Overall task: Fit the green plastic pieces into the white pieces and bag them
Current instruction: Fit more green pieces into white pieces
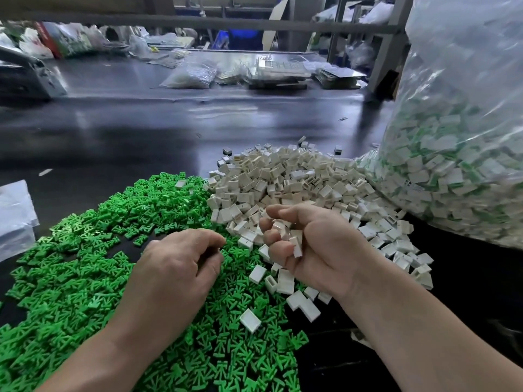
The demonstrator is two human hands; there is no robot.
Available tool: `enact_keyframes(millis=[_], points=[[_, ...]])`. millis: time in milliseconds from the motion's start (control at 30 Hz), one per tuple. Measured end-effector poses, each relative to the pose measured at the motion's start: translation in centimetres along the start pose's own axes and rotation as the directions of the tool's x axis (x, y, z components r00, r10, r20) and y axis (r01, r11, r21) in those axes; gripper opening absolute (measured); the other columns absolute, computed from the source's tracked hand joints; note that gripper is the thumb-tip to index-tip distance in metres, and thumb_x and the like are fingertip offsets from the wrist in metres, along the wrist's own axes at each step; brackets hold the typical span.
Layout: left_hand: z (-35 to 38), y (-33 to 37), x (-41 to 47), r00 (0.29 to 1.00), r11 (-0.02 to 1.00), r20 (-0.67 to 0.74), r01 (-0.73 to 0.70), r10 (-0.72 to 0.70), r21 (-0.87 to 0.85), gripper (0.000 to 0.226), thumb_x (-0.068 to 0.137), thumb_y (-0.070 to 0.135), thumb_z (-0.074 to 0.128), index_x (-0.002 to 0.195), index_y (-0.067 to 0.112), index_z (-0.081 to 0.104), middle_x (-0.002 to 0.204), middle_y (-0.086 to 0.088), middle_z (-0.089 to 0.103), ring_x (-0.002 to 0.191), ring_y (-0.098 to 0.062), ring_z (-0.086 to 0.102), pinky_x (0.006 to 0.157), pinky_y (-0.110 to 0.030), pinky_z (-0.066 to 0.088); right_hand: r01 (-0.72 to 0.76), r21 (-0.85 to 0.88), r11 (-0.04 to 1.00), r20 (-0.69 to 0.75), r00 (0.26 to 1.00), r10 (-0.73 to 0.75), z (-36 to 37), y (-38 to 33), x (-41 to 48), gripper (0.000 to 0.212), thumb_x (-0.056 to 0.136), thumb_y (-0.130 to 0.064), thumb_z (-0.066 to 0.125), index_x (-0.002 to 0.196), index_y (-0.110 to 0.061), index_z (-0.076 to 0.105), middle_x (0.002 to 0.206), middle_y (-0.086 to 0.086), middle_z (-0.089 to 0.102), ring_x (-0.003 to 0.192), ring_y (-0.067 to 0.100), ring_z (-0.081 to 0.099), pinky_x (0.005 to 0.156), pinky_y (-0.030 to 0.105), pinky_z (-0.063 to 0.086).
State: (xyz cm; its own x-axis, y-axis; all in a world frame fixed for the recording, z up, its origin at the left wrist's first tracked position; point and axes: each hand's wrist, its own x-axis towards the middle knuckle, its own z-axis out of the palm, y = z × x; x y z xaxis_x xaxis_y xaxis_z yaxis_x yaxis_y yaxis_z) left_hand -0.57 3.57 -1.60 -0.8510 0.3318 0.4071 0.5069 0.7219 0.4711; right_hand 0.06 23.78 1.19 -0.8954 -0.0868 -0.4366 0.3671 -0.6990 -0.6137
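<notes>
A wide heap of green plastic pieces (73, 267) covers the near left of the dark table. Behind it to the right lies a heap of white pieces (285, 176). My right hand (314, 250) is curled palm-up around several white pieces, held just above the seam between the two heaps. My left hand (175, 267) hovers palm-down over the green heap, its fingers curled and pinched together; whether they hold a green piece is hidden. A big clear bag (458, 154) full of assembled white-and-green pieces stands at the right.
A few loose white pieces (250, 321) lie on the green heap near my wrists. An empty clear bag (14, 216) lies at the left edge. Packets, trays and a machine (25, 77) crowd the far side of the dark table (127, 131).
</notes>
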Motion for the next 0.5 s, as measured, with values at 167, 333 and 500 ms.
enact_keyframes(millis=[167,333,500], points=[[-0.21,-0.44,0.09,0.990,0.953,0.139,-0.053,0.012,0.299,0.044,0.092,0.058,0.048,0.115,0.026,0.069,0.104,0.007,0.066,0.097,-0.015,0.057,0.081,-0.040,0.048,0.090,-0.373,0.923,0.007,0.996,-0.094,-0.62,-0.06,-0.12,0.017,0.104,-0.017,0.051,0.112,-0.004,0.056,0.074,0.010,0.068,0.048,0.013,0.050,0.033,0.020,0.033],[-0.18,-0.29,0.23,0.974,0.955,0.228,-0.065,-0.003,0.290,0.031,0.085,0.053,0.052,0.101,0.035,0.071,0.095,0.015,0.062,0.091,-0.011,0.054,0.084,-0.039,0.044,0.111,-0.512,0.852,0.049,0.994,-0.100,-0.52,0.48,-0.17,0.035,0.103,-0.041,0.051,0.104,-0.008,0.063,0.080,0.010,0.070,0.049,0.014,0.051,0.035,0.020,0.034],[0.15,-0.57,0.23,0.992,0.967,0.122,-0.045,0.014,0.251,0.017,0.093,0.043,0.057,0.090,0.033,0.070,0.091,0.016,0.061,0.088,-0.011,0.053,0.077,-0.034,0.036,0.125,-0.509,0.851,0.065,0.992,-0.107,-0.56,0.71,-0.13,0.043,0.101,-0.049,0.051,0.094,-0.009,0.066,0.080,0.010,0.071,0.048,0.014,0.053,0.034,0.021,0.035]])
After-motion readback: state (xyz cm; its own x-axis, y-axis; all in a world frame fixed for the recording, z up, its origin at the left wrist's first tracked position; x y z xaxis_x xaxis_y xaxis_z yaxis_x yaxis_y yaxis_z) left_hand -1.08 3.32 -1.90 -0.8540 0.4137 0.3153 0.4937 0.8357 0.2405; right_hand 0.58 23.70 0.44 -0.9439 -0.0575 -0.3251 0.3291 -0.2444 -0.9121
